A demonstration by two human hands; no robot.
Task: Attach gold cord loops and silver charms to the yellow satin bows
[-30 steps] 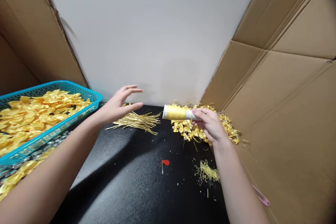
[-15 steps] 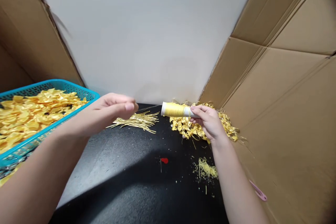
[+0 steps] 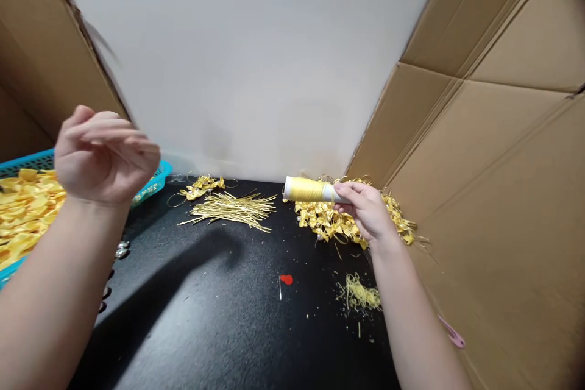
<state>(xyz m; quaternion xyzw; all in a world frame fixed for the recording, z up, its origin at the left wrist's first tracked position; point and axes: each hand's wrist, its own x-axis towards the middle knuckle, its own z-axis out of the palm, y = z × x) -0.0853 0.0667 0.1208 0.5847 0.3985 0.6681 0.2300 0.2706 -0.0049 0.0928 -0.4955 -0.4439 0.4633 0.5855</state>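
Note:
My right hand [image 3: 363,210] grips the bare white end of a spool of yellow thread [image 3: 308,189], held level above the table. Raised at the left, in front of the blue basket, my left hand [image 3: 107,155] has its fingers curled in a closed pinch. A thread ran from the spool to this hand a moment earlier; now its line is too fine to make out. Below the hands, a needle [image 3: 280,288] lies beside a small red piece [image 3: 287,280] on the black table [image 3: 219,323].
A blue basket [image 3: 159,178] holds yellow ribbon bows [image 3: 27,213]. Gold twist ties [image 3: 237,209] lie near a few finished bows [image 3: 201,187]. Behind the spool is a pile of gold bows [image 3: 329,222]. Thread scraps [image 3: 361,294] and a pink tool [image 3: 451,332] are at right, near cardboard walls [image 3: 493,195].
My left hand has moved left and up, away from the spool, uncovering the twist ties and small bows behind it. My right hand keeps the spool almost still.

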